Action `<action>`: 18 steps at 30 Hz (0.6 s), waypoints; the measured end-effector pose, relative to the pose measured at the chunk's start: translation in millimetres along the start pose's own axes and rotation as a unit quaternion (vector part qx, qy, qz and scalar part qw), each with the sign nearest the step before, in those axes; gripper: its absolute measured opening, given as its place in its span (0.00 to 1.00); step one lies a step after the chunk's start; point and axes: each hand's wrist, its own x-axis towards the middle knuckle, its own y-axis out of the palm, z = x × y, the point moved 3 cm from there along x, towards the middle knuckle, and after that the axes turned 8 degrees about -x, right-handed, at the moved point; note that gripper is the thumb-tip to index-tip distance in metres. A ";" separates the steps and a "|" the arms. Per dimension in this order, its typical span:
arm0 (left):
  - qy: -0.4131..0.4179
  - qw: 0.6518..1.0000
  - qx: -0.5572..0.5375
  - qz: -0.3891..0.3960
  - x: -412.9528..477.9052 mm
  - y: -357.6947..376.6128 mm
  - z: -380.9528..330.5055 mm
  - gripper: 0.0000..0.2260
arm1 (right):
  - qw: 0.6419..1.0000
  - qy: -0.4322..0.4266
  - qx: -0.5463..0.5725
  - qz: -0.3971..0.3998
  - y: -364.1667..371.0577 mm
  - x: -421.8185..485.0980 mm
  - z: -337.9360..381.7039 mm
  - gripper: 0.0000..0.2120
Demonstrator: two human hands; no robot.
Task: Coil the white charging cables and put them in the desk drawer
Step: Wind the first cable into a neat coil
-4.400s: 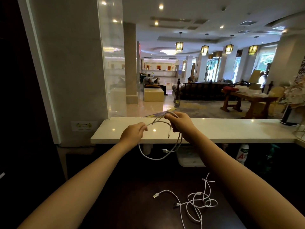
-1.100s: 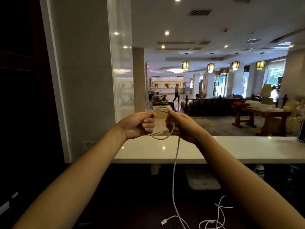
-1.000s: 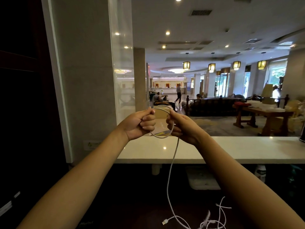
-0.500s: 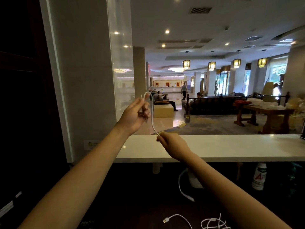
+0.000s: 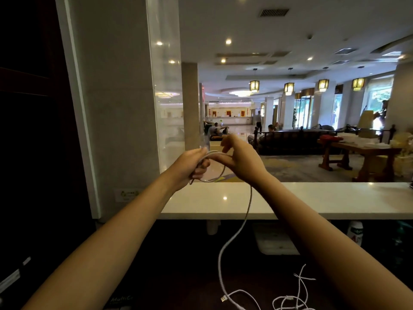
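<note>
Up comes the right hand (image 5: 242,163) from the counter's edge to meet the left hand (image 5: 190,165). Half a second ago they were well apart, now they sit just beside each other. Between them a thin white charging cable (image 5: 245,218) makes one small round loop. The left hand's fingers are curled round the loop at its 9 o'clock side. The right hand pinches the strand near the loop's 2 o'clock, thumb against finger, the remaining fingers lifted. From under the right hand the loose tail drops toward 6 o'clock, past the pale stone counter ledge (image 5: 324,198), down onto the dark desk top (image 5: 178,276) — and there its small USB plug (image 5: 223,299) lies. At 3 o'clock of that plug, a second tangle of white cable (image 5: 290,300) sprawls uncoiled on the desk.
</note>
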 end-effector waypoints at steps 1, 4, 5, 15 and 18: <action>-0.025 0.997 -0.073 0.021 -0.3 0.9 -0.2 0.14 | 0.997 0.045 0.051 0.037 3.0 0.8 -6.9 0.24; -0.081 0.974 -0.199 0.067 -2.5 4.0 0.7 0.15 | 0.951 0.132 0.216 0.180 15.8 -9.1 -14.0 0.19; -0.092 0.967 -0.223 0.078 -3.2 5.9 1.3 0.16 | 0.924 0.154 0.280 0.211 18.1 -13.8 -13.9 0.17; -0.093 0.916 -0.363 0.141 -10.4 17.3 3.5 0.12 | 0.836 0.257 0.419 0.245 32.2 -22.8 -12.3 0.16; -0.084 0.917 -0.362 0.141 -13.2 17.2 2.1 0.15 | 0.770 0.272 0.518 0.255 34.0 -26.5 -11.2 0.11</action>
